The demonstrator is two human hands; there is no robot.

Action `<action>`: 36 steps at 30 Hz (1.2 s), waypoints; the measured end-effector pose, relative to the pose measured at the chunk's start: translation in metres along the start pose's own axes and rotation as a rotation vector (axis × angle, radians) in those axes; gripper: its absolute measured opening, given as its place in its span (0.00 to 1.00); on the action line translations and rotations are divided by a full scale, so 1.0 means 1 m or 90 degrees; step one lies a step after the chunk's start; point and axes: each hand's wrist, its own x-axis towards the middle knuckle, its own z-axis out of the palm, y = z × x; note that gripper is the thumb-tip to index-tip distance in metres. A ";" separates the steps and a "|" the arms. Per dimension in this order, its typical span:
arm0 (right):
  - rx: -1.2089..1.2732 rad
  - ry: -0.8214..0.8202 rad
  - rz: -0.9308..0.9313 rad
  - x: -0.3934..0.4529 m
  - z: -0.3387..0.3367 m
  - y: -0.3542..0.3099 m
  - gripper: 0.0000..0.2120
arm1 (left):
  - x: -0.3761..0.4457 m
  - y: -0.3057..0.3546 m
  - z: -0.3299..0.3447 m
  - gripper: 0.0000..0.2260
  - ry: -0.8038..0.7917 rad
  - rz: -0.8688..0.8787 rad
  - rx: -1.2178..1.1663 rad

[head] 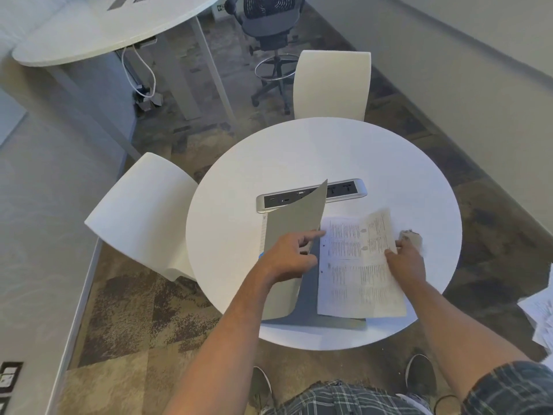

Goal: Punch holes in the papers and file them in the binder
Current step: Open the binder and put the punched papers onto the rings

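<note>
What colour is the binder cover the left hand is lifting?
Grey-beige inside face on the binder cover, gripped by the left hand; the only view, the head camera, shows it.

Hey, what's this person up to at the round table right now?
A person stands at a round table filing papers in a binder. The left hand holds the binder's grey cover up, half open. The right hand grips the right edge of the printed papers, whose top sheet is curled up. Punched holes show along the papers' left edge. A power strip sits in the table behind the binder.
</note>
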 end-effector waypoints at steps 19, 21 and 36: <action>-0.494 -0.265 -0.347 -0.024 0.077 -0.028 0.41 | -0.051 -0.073 -0.122 0.31 0.177 0.022 -0.338; -0.506 -0.314 -0.376 -0.028 0.086 -0.027 0.41 | -0.056 -0.080 -0.133 0.30 0.213 0.001 -0.346; -0.567 -0.350 -0.484 -0.025 0.081 -0.006 0.38 | -0.052 -0.163 -0.161 0.19 0.556 -0.265 -0.049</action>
